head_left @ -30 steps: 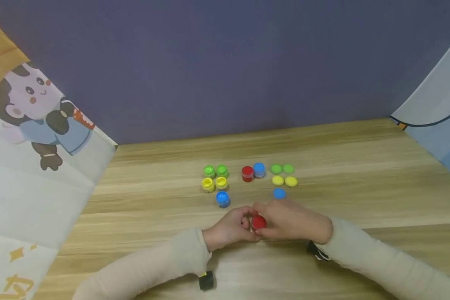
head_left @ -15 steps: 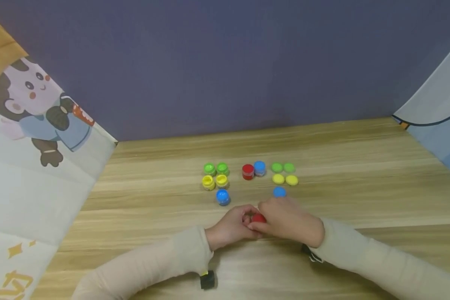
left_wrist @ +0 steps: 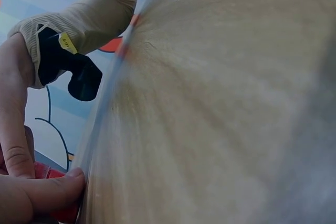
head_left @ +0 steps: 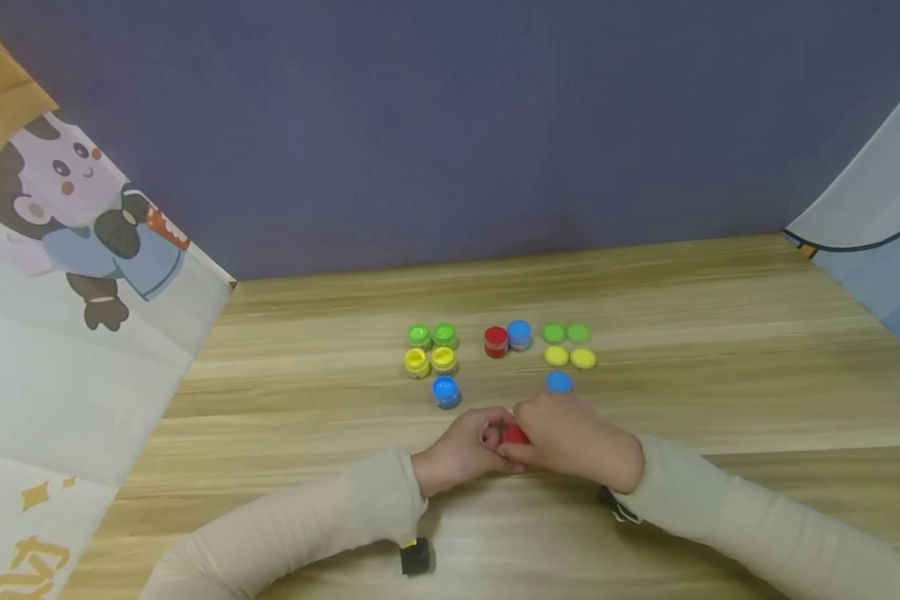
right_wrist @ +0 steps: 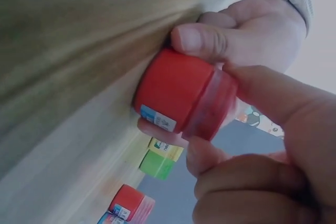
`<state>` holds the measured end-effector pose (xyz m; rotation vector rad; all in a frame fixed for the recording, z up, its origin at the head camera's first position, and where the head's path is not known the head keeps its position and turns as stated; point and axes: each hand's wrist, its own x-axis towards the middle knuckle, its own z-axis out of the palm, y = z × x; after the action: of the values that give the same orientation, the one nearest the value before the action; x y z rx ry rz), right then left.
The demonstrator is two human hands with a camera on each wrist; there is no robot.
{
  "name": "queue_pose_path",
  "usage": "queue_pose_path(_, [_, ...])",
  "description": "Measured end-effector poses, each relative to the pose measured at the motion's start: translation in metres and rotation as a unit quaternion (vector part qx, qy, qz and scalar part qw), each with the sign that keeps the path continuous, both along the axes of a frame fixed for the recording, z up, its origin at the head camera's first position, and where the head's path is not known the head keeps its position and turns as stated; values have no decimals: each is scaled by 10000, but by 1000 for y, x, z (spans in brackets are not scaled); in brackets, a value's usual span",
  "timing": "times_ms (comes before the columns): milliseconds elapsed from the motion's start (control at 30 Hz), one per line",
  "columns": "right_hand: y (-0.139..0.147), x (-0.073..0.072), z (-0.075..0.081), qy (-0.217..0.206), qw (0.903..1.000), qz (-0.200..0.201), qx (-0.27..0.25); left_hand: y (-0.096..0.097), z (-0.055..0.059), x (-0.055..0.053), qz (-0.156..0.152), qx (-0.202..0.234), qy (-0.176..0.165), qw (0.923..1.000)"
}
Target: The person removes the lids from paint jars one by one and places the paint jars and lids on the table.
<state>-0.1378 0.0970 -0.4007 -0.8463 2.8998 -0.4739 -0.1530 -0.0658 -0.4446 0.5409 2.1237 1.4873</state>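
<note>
A small red jar with a label stands on the table between the two hands. My left hand holds its body, with the thumb on one side and fingers on the other in the right wrist view. My right hand pinches the jar's red lid between thumb and finger. From the head view only a bit of the lid's red top shows, the rest covered by the right hand. Just beyond the right hand lies a loose blue lid. An open blue jar stands past the left hand.
Open green jars and open yellow jars stand at the back left. A lidded red jar and a lidded blue jar touch near the middle. Green lids and yellow lids lie at the right.
My right hand has shifted a little left and turned over the red jar, covering more of its lid. The left hand keeps its hold. The other jars and lids stay put.
</note>
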Motion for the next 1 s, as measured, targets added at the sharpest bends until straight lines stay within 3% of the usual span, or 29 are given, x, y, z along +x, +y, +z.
queue_pose_path(300, [1, -3, 6, -483, 9986, 175, -75, 2, -2, 1, 48, 5, 51, 10000])
queue_pose_path(767, [-4, -2, 3, -48, 9990, 323, -316, 0, 1, -1, 116, 76, 56, 9999])
queue_pose_path(1000, [-1, -1, 2, -147, 9987, 378, -313, 1, 3, 1, 99, 30, 28, 9999])
